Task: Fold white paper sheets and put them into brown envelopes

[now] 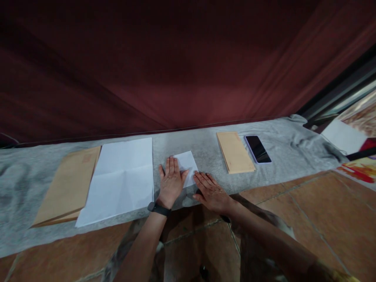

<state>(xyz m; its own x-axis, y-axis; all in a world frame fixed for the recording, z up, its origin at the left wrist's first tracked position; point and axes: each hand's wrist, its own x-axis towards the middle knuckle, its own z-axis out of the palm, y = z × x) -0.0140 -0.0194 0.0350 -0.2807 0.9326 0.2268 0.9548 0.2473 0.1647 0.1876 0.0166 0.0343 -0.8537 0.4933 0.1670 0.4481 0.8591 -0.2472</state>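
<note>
A small folded sheet of white paper (188, 158) lies on the grey cloth in front of me. My left hand (170, 180) is flat over its left part, fingers stretched forward and thumb out to the right, with a dark band on the wrist. At the paper's lower right edge rests my right hand (210, 190), its fingers extended and the fingertips touching the sheet. Neither hand grips anything. Part of the paper is hidden beneath my left hand.
Left of my hands are large white sheets (120, 176) with a crease, beside big brown envelopes (70, 180). To the right lie smaller tan envelopes (235, 152) and a phone (258, 149). A dark red curtain (188, 70) hangs behind the grey cloth (202, 141).
</note>
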